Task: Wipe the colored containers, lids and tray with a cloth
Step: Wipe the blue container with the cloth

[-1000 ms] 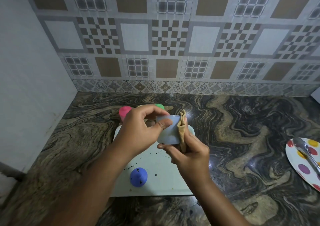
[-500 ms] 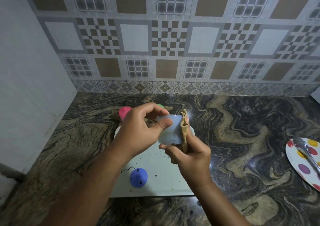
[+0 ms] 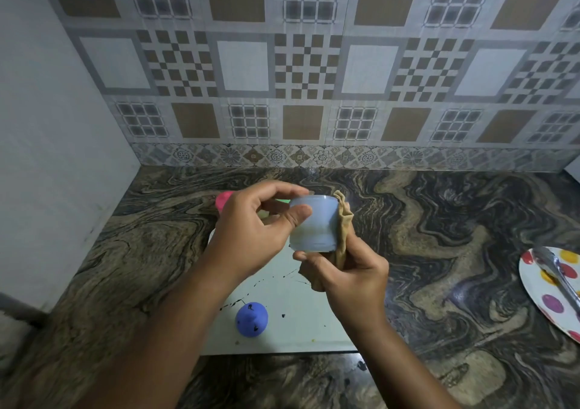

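At frame centre, your left hand (image 3: 251,236) grips the pale blue container (image 3: 314,225); your right hand (image 3: 348,270) pinches the cloth (image 3: 343,230) against its wall: rotate steadily.

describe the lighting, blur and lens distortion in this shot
Head view: dim, cool, even light, shadows faint; wide-angle bowing curves the wall tiles and stretches the plate at the right edge; tiles look soft, while the blue container in the left hand and cloth in the right hand are fairly sharp; no strong glare.
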### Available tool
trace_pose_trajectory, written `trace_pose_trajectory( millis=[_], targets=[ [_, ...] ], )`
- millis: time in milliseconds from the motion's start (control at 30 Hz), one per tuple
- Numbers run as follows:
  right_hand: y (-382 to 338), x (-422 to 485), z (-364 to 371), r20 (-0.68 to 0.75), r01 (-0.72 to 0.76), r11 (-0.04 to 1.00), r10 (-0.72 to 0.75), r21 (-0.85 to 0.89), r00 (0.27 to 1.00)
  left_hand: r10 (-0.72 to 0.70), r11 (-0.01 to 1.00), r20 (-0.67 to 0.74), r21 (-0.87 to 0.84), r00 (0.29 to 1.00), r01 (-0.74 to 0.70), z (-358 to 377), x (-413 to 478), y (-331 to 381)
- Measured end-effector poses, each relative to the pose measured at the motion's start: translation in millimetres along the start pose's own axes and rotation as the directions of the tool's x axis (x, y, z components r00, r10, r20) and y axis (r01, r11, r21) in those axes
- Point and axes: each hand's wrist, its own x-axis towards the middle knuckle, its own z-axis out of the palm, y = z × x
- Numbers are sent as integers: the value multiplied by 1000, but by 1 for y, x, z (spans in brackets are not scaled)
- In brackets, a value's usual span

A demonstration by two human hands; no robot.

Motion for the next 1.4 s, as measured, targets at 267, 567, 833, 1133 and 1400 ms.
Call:
trace_pose_trajectory(
  millis=[267,567,833,1133,1400],
  targets=[
    [-2,-6,8,74,253,961,-246,-108,966,-100,995,-52,-35,994,98,6,-1,1],
    [-2,-2,10,32,203,979,-203,-8,979,-239,918,74,-308,968,250,-6,3,-4],
    [3,-2,4,87,371,900,-360,-229,929,-16,1000,4,10,1000,16,-5,0,-2],
    [6,-4,6,116,443,834,-430,-330,895,-102,989,25,-108,994,104,-4,7,-5],
    [-4,-5,6,-22,186,981,-188,-59,982,-196,937,122,-270,973,222,-7,5,7]
  ],
)
